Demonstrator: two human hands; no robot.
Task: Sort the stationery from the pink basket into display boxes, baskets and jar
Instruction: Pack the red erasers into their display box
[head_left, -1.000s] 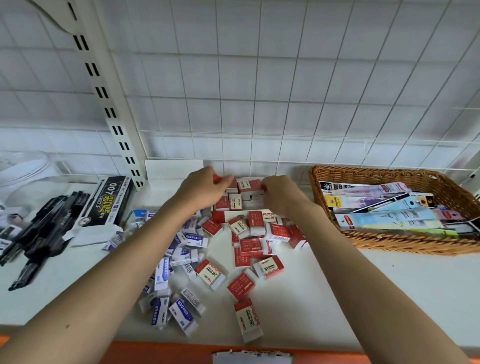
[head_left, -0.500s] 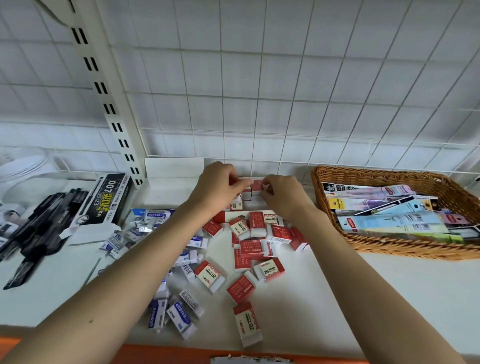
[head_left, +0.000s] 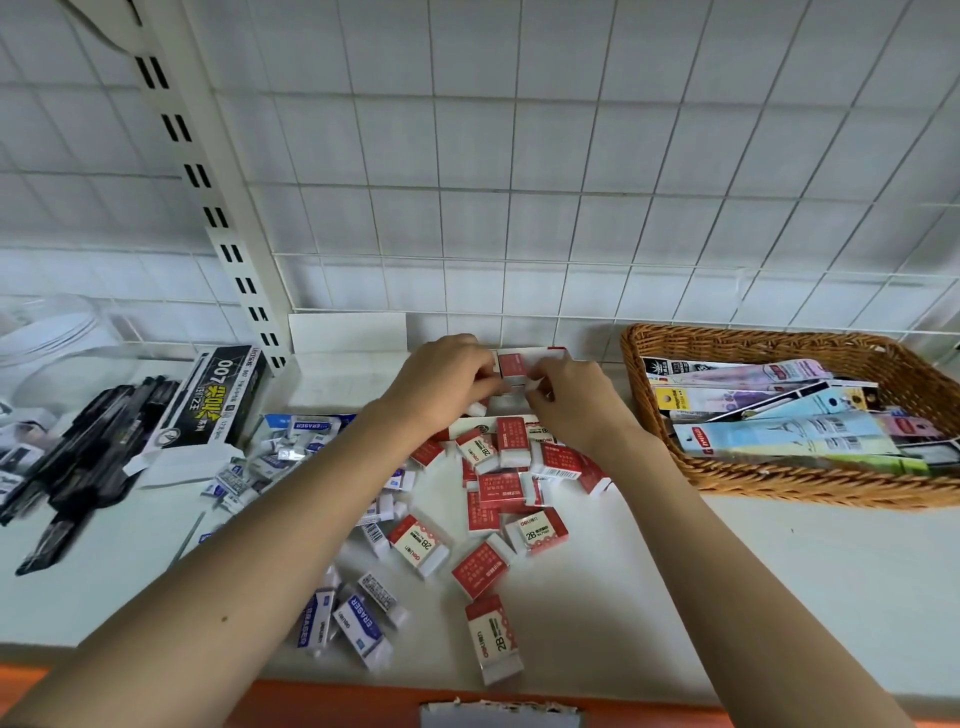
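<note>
At frame center, the left hand and right hand pinch a red eraser between them above the display box. Loose erasers litter the white table below a tiled wall.

I read "2B" on the red erasers, "ERASER" on the blue erasers, "007" upside down on the black box
</note>
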